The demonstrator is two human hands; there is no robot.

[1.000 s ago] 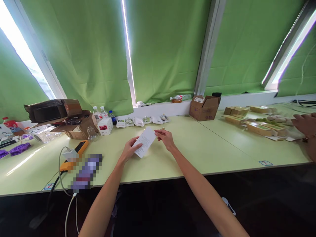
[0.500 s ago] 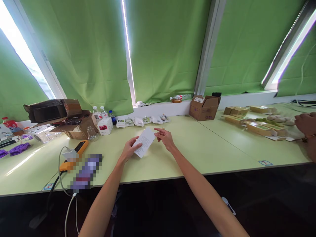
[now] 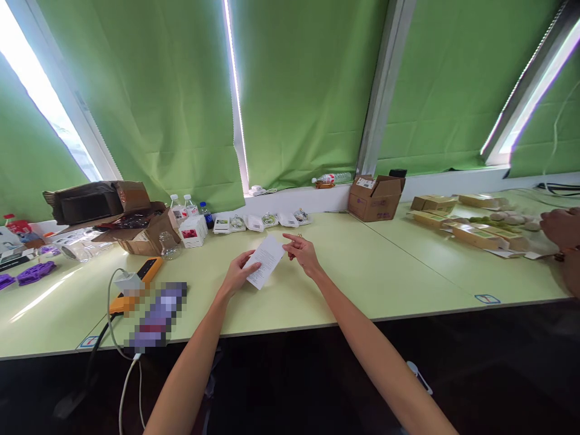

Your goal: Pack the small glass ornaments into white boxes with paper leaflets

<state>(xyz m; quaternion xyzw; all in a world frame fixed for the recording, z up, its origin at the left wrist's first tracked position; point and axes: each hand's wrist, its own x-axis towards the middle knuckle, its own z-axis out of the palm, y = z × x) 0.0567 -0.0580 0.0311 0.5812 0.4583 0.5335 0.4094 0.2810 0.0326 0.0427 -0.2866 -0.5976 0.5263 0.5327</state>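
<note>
The left hand (image 3: 236,275) holds a white printed sheet (image 3: 267,260) by its left side, the thumb laid flat over the face and the other fingers out of sight behind it, so the grip is closed on the paper. The sheet tilts above the middle of the pale green table (image 3: 362,278), in front of the person, with lines of small print that are too fine to read. The right hand (image 3: 304,257) is at the right edge of the sheet, its index finger stretched out to the left and the other fingers bent; whether it pinches the edge or only touches it, I cannot tell. Beyond the hands, a row of small white packets (image 3: 254,223) lies along the far side, with a white carton (image 3: 194,232) and a blue-capped bottle (image 3: 206,216) at its left. Farther left are an open brown box (image 3: 140,238) and purple pieces (image 3: 36,273); nearer, an orange power strip (image 3: 149,269) lies beside a pixelated device (image 3: 158,317). A cardboard box (image 3: 374,200) stands at the far right of the sheet, and at the right edge another person's hand (image 3: 562,229) is near some yellowish boxes (image 3: 480,237).
</note>
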